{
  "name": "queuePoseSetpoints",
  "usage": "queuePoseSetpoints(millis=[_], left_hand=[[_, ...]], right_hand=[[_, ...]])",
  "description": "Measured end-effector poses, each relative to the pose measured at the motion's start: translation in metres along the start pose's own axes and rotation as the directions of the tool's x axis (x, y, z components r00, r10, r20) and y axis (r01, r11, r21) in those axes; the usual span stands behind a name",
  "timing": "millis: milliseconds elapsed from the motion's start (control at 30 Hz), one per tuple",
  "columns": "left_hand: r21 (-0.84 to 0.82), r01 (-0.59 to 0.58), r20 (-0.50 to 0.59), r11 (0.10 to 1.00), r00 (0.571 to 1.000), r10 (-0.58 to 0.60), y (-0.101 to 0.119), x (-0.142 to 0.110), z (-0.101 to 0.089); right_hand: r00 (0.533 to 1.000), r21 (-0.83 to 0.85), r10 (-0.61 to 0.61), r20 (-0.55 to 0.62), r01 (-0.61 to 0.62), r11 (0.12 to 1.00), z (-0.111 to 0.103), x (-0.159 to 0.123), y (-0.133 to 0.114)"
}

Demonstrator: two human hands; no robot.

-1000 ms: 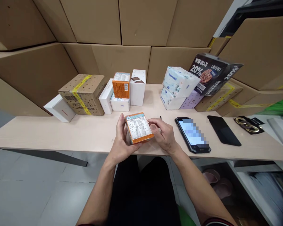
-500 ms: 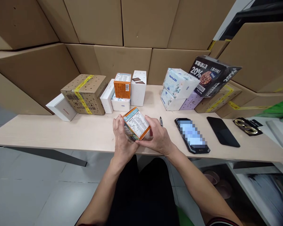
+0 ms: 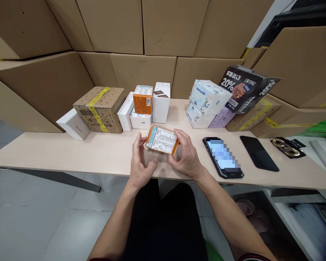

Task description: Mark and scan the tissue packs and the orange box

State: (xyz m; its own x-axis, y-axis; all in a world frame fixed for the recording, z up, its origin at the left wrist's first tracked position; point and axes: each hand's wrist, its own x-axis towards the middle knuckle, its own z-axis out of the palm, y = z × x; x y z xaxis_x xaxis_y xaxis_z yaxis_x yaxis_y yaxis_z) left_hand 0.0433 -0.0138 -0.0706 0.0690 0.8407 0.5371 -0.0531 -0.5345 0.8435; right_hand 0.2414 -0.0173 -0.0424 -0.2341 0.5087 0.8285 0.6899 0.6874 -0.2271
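Note:
A small orange box (image 3: 163, 140) with a white printed table on its upper face is held just above the pale wooden table (image 3: 70, 152), near the front edge. My right hand (image 3: 187, 156) grips its right side with curled fingers. My left hand (image 3: 139, 161) hovers just left of the box, fingers apart and slightly bent, not clearly touching it. Behind the box stand another orange box (image 3: 142, 99) on a white box (image 3: 140, 120), and a taller white box (image 3: 161, 102).
A taped brown carton (image 3: 100, 108) and a flat white box (image 3: 73, 125) sit at the left. Tissue packs (image 3: 206, 103), a dark snack box (image 3: 244, 88), a lit phone (image 3: 222, 157), a dark phone (image 3: 258, 152) and scissors (image 3: 288, 147) lie right. Large cartons (image 3: 152, 32) wall the back.
The orange box has been turned and lifted slightly away from me. My left hand has let go of it and opened; my right hand keeps hold.

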Motion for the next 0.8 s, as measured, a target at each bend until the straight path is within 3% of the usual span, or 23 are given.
queuePoseSetpoints(millis=[200, 467, 800], left_hand=[[0.016, 0.07, 0.035, 0.997, 0.997, -0.07, -0.002, -0.002, 0.001], [0.215, 0.017, 0.043, 0.976, 0.999, -0.026, 0.002, 0.001, 0.003], [0.282, 0.085, 0.084, 0.956, 0.99, -0.113, 0.002, 0.003, 0.0]], right_hand=[[0.998, -0.031, 0.018, 0.059, -0.016, 0.999, -0.003, 0.001, 0.002], [0.995, -0.024, 0.025, 0.098, -0.023, 0.999, -0.007, 0.002, 0.001], [0.994, 0.089, 0.028, 0.104, -0.037, 0.995, -0.016, 0.005, -0.001]])
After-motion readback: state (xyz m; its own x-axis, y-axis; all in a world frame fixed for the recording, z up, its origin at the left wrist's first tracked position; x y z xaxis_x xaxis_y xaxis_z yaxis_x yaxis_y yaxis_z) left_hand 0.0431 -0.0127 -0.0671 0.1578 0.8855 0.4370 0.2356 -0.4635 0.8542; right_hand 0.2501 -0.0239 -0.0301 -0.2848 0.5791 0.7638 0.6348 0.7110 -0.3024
